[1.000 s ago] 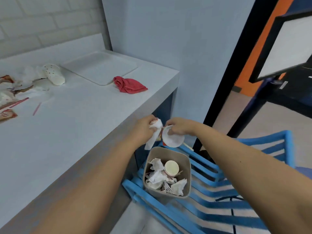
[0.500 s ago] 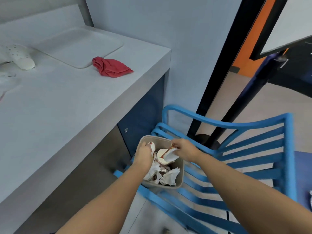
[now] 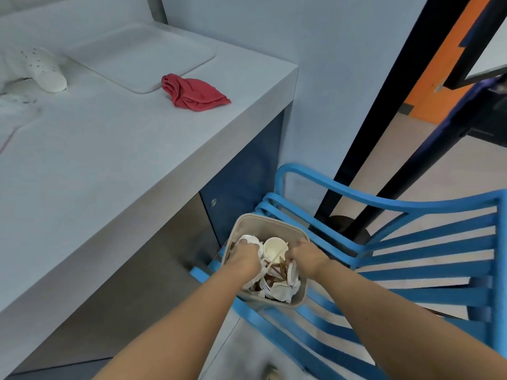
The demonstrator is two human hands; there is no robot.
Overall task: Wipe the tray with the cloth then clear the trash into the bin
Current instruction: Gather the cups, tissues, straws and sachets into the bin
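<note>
1. Reaching down, both hands are sitting inside the beige bin (image 3: 270,221), which is standing on the blue chair (image 3: 428,242) beside the counter (image 3: 109,165).
2. The left hand (image 3: 244,257) is curling its fingers onto crumpled white paper (image 3: 248,239); I cannot tell whether it is gripping.
3. The right hand (image 3: 308,256) is bending its fingers into the trash (image 3: 282,290), and their tips are hidden.
4. A paper cup (image 3: 274,249) is lying between the hands.
5. The red cloth (image 3: 194,91) is lying on the counter, just beside the tray (image 3: 137,50).
</note>
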